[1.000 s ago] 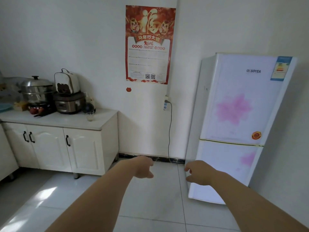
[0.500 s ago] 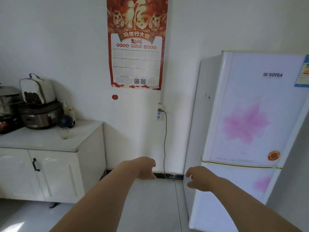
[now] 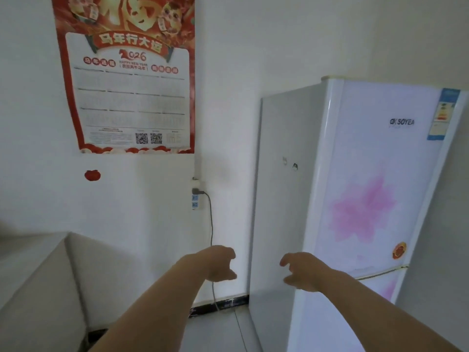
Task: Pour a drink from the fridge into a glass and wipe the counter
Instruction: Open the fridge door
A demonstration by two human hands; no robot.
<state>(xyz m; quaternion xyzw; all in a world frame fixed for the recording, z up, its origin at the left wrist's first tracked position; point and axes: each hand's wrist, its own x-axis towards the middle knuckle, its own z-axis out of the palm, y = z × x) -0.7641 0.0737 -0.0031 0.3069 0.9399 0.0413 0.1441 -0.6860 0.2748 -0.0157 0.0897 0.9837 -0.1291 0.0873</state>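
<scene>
1. one corner of a white counter (image 3: 30,250) fills the lower left edge, well apart from both hands and left of the left forearm.
2. above it on the wall hangs a red and white calendar poster (image 3: 124,72), with a small red sticker (image 3: 92,175) below its lower left corner.
3. right of the poster, a wall socket (image 3: 196,199) carries a plug. a grey cord (image 3: 211,232) drops from it towards the floor, passing behind the left hand.
4. the left hand (image 3: 219,262) is stretched forward in the air, fingers loosely curled and holding nothing. it is near the fridge's left side, not touching it.
5. the right hand (image 3: 302,271) reaches out beside it, fingers also loosely bent and empty. it shows against the fridge's grey side panel, just left of the front door edge and about level with the seam between the two doors. whether a fingertip touches the panel cannot be told.
6. the fridge (image 3: 368,174) stands at the right, white, with both doors closed. the upper door has a pink flower print, "soyea" near the top, a blue energy label (image 3: 442,114) at its upper right corner and a round orange sticker (image 3: 399,251) low down.
</scene>
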